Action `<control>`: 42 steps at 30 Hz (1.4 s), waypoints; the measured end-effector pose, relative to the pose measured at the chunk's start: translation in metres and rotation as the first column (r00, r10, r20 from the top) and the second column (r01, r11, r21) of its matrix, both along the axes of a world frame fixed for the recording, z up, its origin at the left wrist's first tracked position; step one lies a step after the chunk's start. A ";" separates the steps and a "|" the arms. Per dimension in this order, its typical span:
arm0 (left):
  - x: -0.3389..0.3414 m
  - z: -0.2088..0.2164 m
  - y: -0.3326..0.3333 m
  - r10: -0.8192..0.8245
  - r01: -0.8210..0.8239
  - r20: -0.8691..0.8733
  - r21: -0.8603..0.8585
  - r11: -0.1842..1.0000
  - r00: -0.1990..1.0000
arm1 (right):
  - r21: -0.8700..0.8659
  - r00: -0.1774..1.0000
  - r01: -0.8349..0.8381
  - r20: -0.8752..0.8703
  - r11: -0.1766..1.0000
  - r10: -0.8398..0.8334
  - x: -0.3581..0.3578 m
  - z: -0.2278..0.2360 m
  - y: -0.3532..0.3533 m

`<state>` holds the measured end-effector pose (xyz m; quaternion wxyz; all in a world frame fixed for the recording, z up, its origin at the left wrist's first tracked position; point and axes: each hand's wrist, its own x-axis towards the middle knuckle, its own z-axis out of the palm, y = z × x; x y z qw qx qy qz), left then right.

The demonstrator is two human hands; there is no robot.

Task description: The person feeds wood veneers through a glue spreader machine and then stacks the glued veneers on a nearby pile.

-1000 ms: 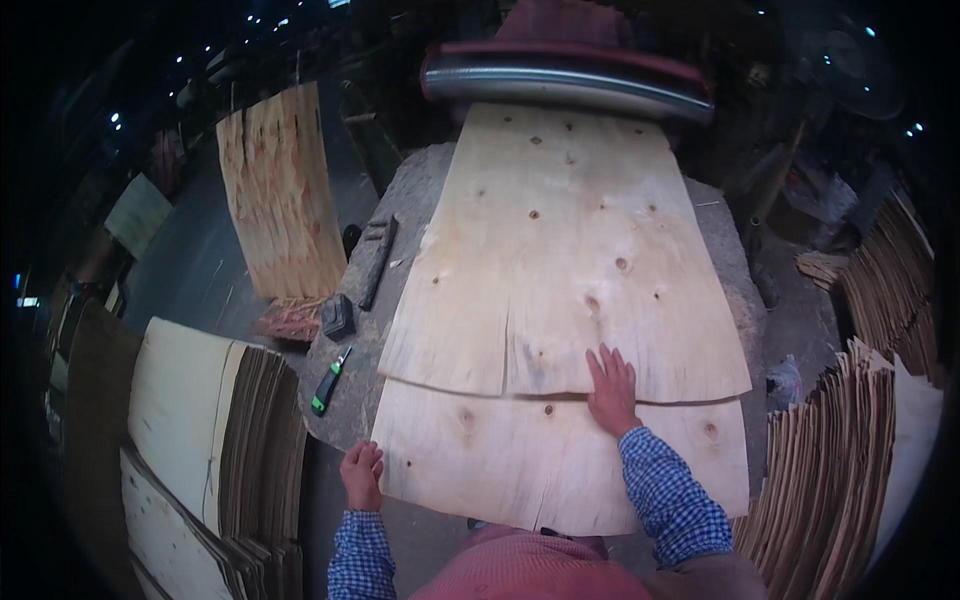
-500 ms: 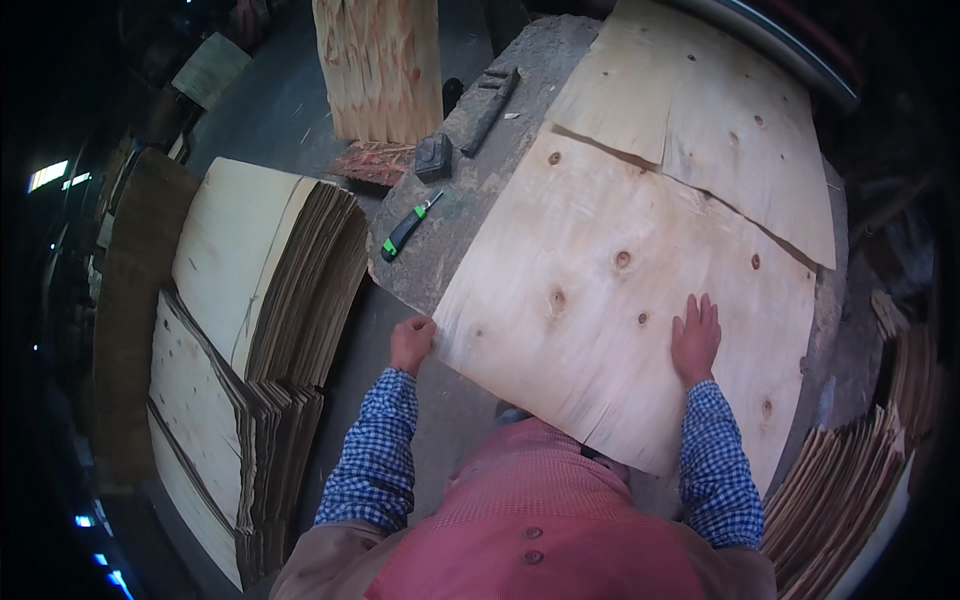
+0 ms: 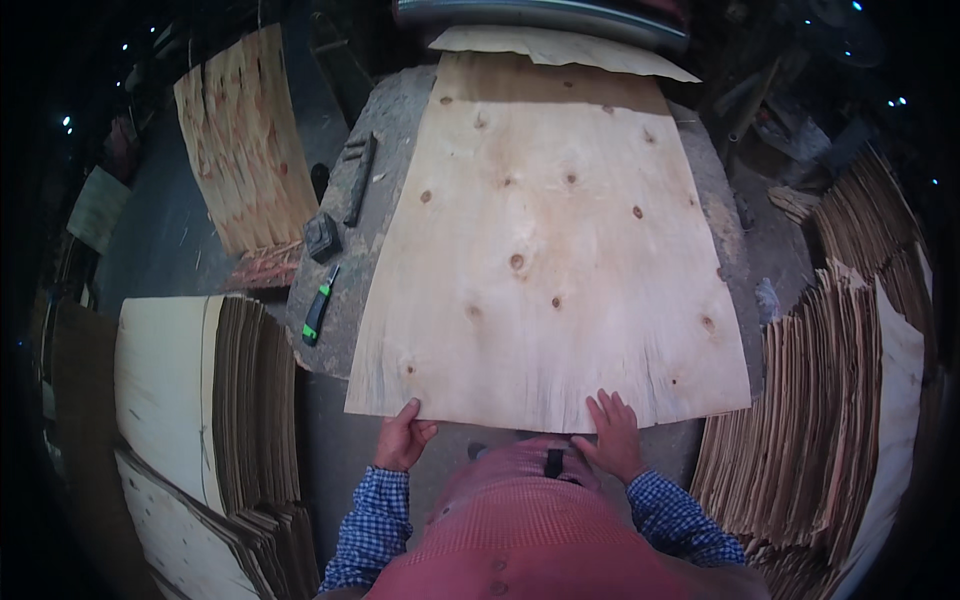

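Note:
A large pale wood veneer sheet (image 3: 540, 230) with several brown knots lies before me on a rough grey worktop. My left hand (image 3: 403, 440) is closed on its near edge at the left, thumb on top and fingers curled below. My right hand (image 3: 613, 437) rests at the same edge further right, fingers spread on the surface and thumb stretched out beside the edge. At the far end another veneer piece (image 3: 560, 45) lies across, close to a long metal bar (image 3: 550, 12). A green-and-black utility knife (image 3: 320, 306) lies left of the sheet.
A dark block (image 3: 321, 236) and a dark long tool (image 3: 360, 180) sit on the worktop (image 3: 395, 105). Stacks of veneer stand at my left (image 3: 255, 400) and right (image 3: 790, 420). A rough reddish wood sheet (image 3: 250, 140) stands upright beyond, at the left.
The near sheet now lies straight before me, and the other piece shows only at the far end. My right hand has moved from its surface to the near edge. My view has turned right.

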<state>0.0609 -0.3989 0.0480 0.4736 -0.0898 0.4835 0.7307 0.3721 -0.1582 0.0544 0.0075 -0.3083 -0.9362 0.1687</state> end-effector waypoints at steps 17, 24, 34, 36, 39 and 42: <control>0.031 0.042 -0.044 0.023 -0.042 0.132 0.144 0.989 0.991 | 0.057 1.000 0.014 -0.011 0.998 -0.014 0.044 0.092 -0.025; -0.007 0.003 0.017 0.132 -0.171 0.210 0.183 0.968 0.969 | 0.074 0.990 0.067 -0.125 0.995 -0.058 -0.030 0.017 0.061; 0.056 -0.044 -0.014 0.320 -0.241 0.225 -0.317 0.917 0.920 | 0.198 0.985 0.107 -0.152 0.974 -0.077 -0.180 -0.033 0.247; 0.061 -0.032 -0.001 0.334 -0.267 0.123 -0.380 0.886 0.934 | 0.204 0.994 0.091 -0.074 0.975 -0.077 -0.207 -0.026 0.274; 0.063 -0.039 0.009 0.400 -0.334 0.066 -0.437 0.835 0.914 | 0.078 0.990 0.138 0.025 0.987 -0.140 -0.233 -0.031 0.309; 0.058 -0.038 0.024 0.394 -0.315 0.076 -0.472 0.824 0.916 | 0.033 0.993 0.110 0.046 0.993 -0.112 -0.235 -0.049 0.306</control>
